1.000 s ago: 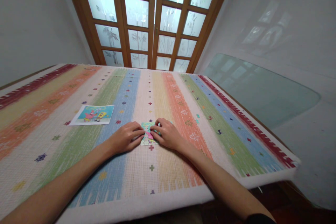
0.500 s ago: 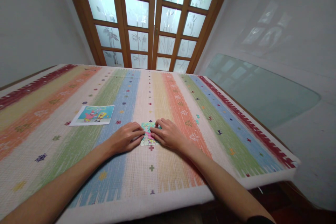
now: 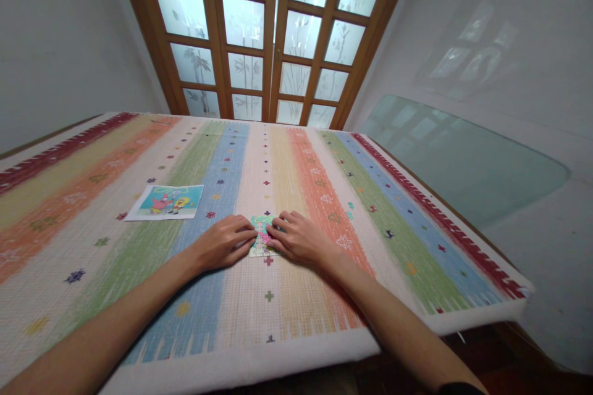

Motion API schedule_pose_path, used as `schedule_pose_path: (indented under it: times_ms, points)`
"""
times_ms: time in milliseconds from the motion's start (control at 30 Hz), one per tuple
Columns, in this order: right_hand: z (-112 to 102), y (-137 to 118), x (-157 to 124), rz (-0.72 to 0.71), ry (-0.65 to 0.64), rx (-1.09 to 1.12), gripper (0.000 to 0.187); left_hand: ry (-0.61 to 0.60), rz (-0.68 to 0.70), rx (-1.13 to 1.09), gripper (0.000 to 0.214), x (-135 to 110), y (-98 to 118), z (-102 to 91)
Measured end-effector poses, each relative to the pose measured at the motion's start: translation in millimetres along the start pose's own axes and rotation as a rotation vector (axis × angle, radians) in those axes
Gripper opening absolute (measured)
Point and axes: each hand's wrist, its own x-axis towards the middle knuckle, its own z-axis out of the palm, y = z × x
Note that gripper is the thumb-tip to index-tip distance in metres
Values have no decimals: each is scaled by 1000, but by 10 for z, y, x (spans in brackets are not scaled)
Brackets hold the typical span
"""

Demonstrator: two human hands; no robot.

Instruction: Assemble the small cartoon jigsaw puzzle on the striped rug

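Observation:
A small, partly assembled jigsaw puzzle (image 3: pixel 260 236), pale green with a pink patch, lies flat on the striped tablecloth. My left hand (image 3: pixel 229 239) is closed against its left edge, fingertips touching it. From the right, my right hand (image 3: pixel 299 237) reaches over the puzzle with fingers curled down onto it, hiding its right part. Whether a single piece is under those fingertips cannot be made out. Two small turquoise puzzle pieces (image 3: pixel 350 210) lie on the cloth to the right of my right hand.
A printed picture (image 3: pixel 171 202) of a pink starfish and a yellow sponge cartoon figure lies left of the puzzle. The striped tablecloth (image 3: pixel 245 315) covers the table to its near edge. Wooden glass-paned doors (image 3: pixel 271 43) stand beyond, with white walls on both sides.
My right fingers have shifted very slightly on the puzzle. My left hand stays at its left edge, and the view has moved only a little.

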Motion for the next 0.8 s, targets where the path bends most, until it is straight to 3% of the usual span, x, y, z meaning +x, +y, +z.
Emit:
schedule_pose_path:
  times_ms: [433, 600, 667, 800]
  points:
    - [37, -12, -15, 50, 79, 212, 32, 11, -33, -33, 21, 11, 13, 12]
    - [31, 165, -82, 85, 106, 198, 26, 9, -50, -56, 22, 3, 7, 15]
    - [-19, 338, -156, 159, 128, 175, 25, 4, -53, -69, 22, 1, 2, 15]
    - [-193, 788, -443, 509, 124, 54, 23, 13, -56, -84, 21, 1, -4, 17]
